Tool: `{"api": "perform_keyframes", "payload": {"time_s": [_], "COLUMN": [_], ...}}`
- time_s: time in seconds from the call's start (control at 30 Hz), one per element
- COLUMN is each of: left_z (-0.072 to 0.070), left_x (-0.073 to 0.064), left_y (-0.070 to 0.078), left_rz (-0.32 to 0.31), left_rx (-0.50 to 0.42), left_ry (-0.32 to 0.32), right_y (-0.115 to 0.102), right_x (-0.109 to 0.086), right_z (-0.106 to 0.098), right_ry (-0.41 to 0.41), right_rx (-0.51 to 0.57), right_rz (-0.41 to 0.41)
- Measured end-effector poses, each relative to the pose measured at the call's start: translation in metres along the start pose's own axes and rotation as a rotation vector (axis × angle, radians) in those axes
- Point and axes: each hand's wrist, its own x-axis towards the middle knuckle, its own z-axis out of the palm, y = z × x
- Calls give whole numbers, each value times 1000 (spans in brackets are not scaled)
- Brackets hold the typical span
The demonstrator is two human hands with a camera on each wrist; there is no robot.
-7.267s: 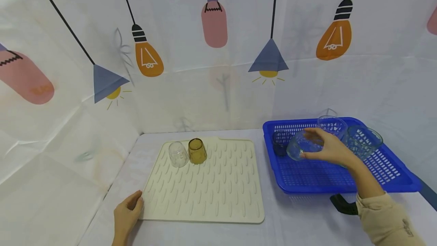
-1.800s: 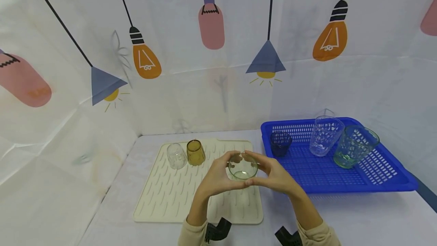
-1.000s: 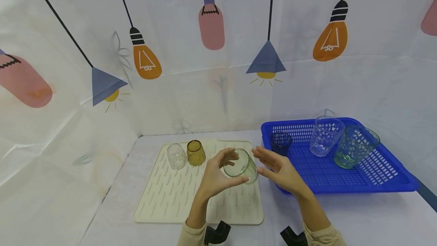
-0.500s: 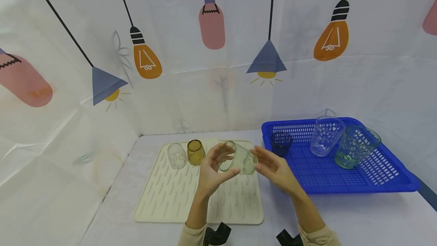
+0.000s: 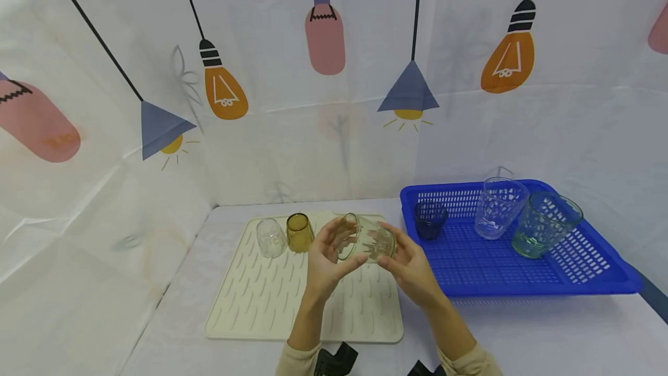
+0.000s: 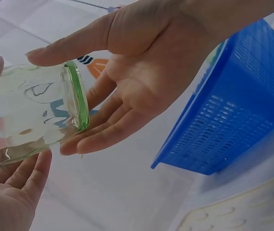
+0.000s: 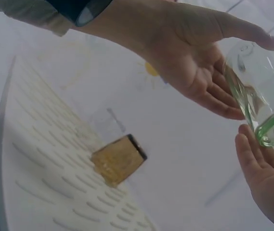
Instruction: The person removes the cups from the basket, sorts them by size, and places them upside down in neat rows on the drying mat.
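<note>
Now that right hand [image 5: 416,273] closed in: base end held, thumb and fingers.
Left hand [image 5: 322,266]: grips mouth end.
Glass [image 5: 369,238]: sideways, held above mat [image 5: 250,300].
Grip: was mainly left's, now both; should be steadier.

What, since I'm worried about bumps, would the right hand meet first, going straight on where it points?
The right hand would first push into the pale green glass it holds, then probably meet the left hand beyond; depth is hard to judge.
</note>
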Motion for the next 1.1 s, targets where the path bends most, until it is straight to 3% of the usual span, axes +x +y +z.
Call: {"api": "perform_keyframes", "payload": {"time_s": [0.2, 0.3, 0.57, 0.67, 0.8, 0.97, 1.1], "left_z": [2, 1, -11, -22, -40, -64, -84], "left_x": [-1, -1, -8, -15, -30, -54, -73], "left_y": [1, -1, -3, -4, -1, 1, 4], "left_rz": [-47, -52, -17, -3, -22, -75, -104], "left_rx": [6, -4, 28, 101, 273, 476, 602], "left_ry": [19, 12, -78, -82, -43, 63, 152], "right_y": [2, 2, -3, -9, -22, -35, -41], "right_x": [1, 1, 6, 11, 21, 34, 46], "right_z": [4, 4, 0, -4, -13, -26, -32], "right_ry": [10, 11, 15, 51, 115, 113, 93], "right_rx": [126, 139, 107, 77, -38, -156, -221], "right_rz": [13, 14, -5, 38, 176, 315, 350]}}
